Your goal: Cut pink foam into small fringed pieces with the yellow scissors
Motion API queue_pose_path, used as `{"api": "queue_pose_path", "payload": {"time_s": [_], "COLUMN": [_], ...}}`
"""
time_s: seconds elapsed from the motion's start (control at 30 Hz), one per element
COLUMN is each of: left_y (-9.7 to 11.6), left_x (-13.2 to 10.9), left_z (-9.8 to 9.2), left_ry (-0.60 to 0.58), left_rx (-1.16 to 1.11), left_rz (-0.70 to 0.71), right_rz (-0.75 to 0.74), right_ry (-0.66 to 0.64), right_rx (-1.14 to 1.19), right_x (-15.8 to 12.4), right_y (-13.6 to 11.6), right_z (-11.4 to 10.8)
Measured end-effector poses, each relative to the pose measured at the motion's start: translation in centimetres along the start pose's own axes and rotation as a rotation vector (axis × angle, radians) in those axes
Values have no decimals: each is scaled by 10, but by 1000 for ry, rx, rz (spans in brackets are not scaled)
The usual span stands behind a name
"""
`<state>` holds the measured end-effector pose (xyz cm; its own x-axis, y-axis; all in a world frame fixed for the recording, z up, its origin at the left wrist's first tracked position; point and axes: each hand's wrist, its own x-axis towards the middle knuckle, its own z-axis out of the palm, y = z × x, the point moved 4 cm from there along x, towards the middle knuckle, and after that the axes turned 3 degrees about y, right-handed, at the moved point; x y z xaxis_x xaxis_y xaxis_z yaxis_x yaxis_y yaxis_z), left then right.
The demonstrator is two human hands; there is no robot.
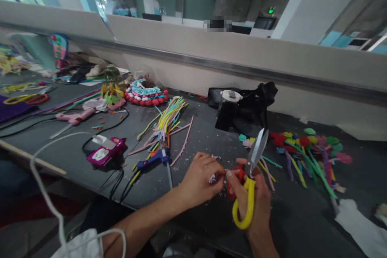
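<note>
My left hand [204, 175] is closed over the dark table, with a small pale purple piece [212, 178] between its curled fingers. Close beside it on the right, my right hand [256, 199] holds scissors [248, 205] with one yellow and one red handle. The scissor blades point up and away from me, slightly apart. Thumb and fingertips of my right hand meet the fingertips of my left; what lies between them is too small to tell. Tiny pale scraps lie on the table around both hands.
A blue glue gun [154, 158] and a bundle of fuzzy stems [171, 119] lie left of my hands. Farther left are a purple power strip [105, 153] and a pink glue gun [75, 117]. Colourful fuzzy flowers [305, 141] and a white glove [359, 225] lie right.
</note>
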<state>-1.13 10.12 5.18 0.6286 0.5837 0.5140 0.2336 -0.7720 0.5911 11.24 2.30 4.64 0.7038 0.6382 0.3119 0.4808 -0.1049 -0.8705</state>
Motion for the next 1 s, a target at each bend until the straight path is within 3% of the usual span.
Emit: {"api": "queue_pose_path", "payload": {"time_s": [0.1, 0.17, 0.27, 0.37, 0.57, 0.83, 1.0], "left_y": [-7, -14, -18, -6, 20, 26, 21], "left_x": [3, 4, 7, 7, -2, -5, -1], "left_z": [0, -2, -9, -5, 21, 31, 33], "left_ry": [-133, -215, -122, -48, -42, -31, -79], "left_rx": [-5, 20, 52, 34, 162, 302, 259], "left_rz": [-30, -70, -138, -59, 170, 227, 219], "right_rz": [118, 172, 196, 161, 186, 291, 298], "right_ry": [-20, 36, 80, 50, -18, -73, -95], "right_rx": [67, 72, 61, 69, 145, 355, 323], "right_x": [2, 5, 8, 5, -6, -10, -10], "right_y": [11, 17, 22, 26, 40, 47, 51], "right_z": [-4, -11, -17, -16, -10, -10, -18]}}
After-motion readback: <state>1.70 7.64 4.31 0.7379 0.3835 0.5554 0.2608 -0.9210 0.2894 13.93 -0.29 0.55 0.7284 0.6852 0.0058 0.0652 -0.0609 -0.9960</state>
